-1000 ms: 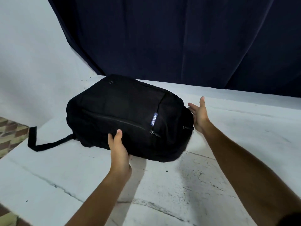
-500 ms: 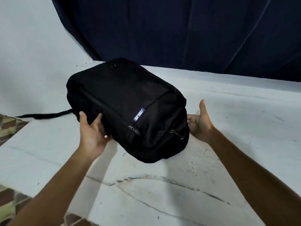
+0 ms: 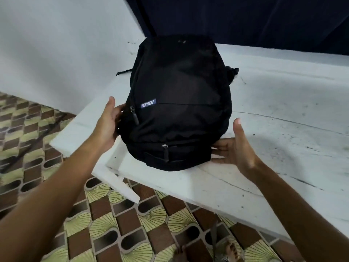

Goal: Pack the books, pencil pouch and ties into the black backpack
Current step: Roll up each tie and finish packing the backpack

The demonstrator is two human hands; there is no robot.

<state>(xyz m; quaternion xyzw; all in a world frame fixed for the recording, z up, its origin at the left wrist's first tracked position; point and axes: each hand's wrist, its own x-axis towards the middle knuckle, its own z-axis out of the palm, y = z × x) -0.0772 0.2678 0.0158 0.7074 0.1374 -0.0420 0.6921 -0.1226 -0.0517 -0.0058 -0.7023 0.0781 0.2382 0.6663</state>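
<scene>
White-painted and cracked, the table [image 3: 283, 114] fills the right and middle of the head view, one corner jutting toward the camera over a floor of brown and green patterned tiles [image 3: 117, 224]; a pale wall [image 3: 56, 44] stands at left and a dark navy curtain [image 3: 245, 17] hangs behind. On the table near that corner lies the black backpack [image 3: 177, 103], front panel up, its blue logo patch [image 3: 148, 105] at the left side, a zipper pull [image 3: 134, 115] just below the patch and another [image 3: 165, 154] on the near end. The left hand [image 3: 108, 122] presses flat against the bag's left side, thumb up and fingers straight. The right hand [image 3: 235, 146] is spread wide, fingertips touching the bag's near right corner, thumb raised clear of it. A black strap [image 3: 123, 71] pokes out at the bag's far left.
</scene>
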